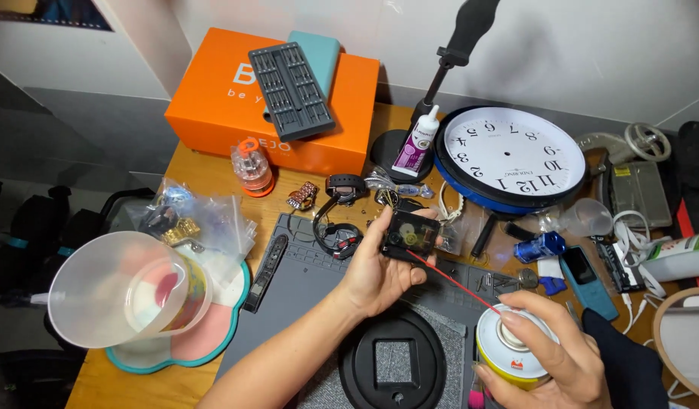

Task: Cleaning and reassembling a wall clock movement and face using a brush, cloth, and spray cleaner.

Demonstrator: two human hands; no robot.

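My left hand (376, 274) holds a small black clock movement (409, 235) with brass gears showing, lifted above the grey work mat (304, 280). My right hand (550, 356) grips a yellow and white spray can (508, 350) at the lower right, one finger on its top. A thin red straw (451, 280) runs from the can's nozzle up to the movement. A round black clock back (395, 363) lies on the mat below my hands. A white clock face with a blue rim (516, 155) rests at the upper right.
An orange box (213, 106) with a grey bit case (290, 89) stands at the back. Clear plastic tubs (126, 291) sit at left on a pad, beside small plastic bags (205, 220). A glue bottle (416, 142), a lamp stand (455, 53), cables and small tools crowd the right side.
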